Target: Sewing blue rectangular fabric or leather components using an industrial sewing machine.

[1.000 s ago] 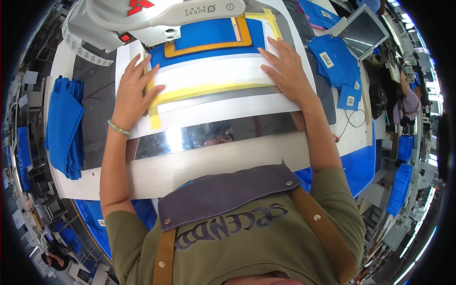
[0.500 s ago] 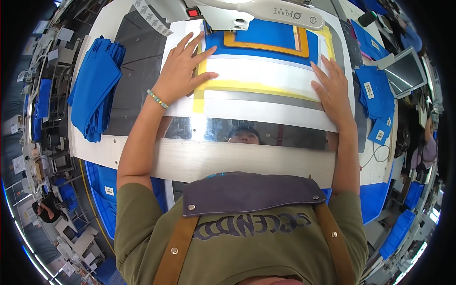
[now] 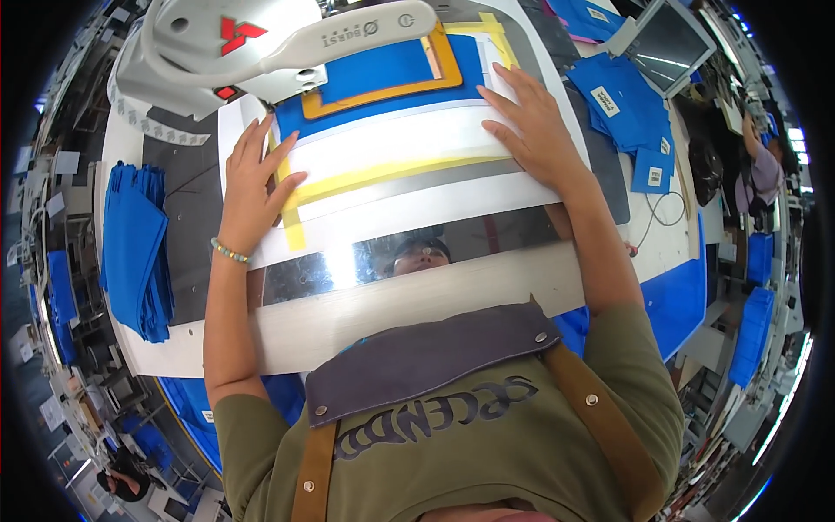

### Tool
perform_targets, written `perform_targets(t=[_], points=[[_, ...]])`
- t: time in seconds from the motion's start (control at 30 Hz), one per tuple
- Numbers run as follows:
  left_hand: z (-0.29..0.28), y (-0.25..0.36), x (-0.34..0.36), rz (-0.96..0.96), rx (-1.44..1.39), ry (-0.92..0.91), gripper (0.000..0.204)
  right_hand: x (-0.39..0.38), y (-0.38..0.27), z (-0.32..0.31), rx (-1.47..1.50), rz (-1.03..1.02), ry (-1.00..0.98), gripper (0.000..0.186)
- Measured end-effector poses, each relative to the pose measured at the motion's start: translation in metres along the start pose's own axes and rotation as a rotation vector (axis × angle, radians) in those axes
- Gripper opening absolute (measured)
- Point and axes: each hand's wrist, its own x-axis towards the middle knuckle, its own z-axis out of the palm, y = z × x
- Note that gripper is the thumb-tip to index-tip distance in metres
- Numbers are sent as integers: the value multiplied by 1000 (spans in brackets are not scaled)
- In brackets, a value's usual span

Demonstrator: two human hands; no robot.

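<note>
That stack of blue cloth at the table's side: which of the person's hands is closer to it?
Left. The left hand lies flat on the white template, with the stack of blue cloth just beyond its wrist. The right hand presses the template's far end, much farther away.

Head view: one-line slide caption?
Both hands, left and right, press flat on a white template plate over blue fabric.

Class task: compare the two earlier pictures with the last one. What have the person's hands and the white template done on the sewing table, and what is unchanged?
Little has changed. Both hands stay flat on the white template: the left hand at its left end by the yellow tape, the right hand at its right end. Nothing was picked up or let go. The blue fabric remains under the machine arm, and the blue stack stays at the left. The view alone swings.
</note>
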Motion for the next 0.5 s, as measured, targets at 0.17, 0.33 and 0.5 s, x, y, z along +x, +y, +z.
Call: perform_targets(t=[0.17,0.33,0.5], points=[[1,-2,-1,1,-24,-26,54,-3,-1,4,-60,29,-58,50],[1,-3,-1,-10,-68,-12,54,-1,0,4,-21,-40,38,48],[0,-3,1,-23,-109,-32,56,-4,2,5,-10,-51,36,48]])
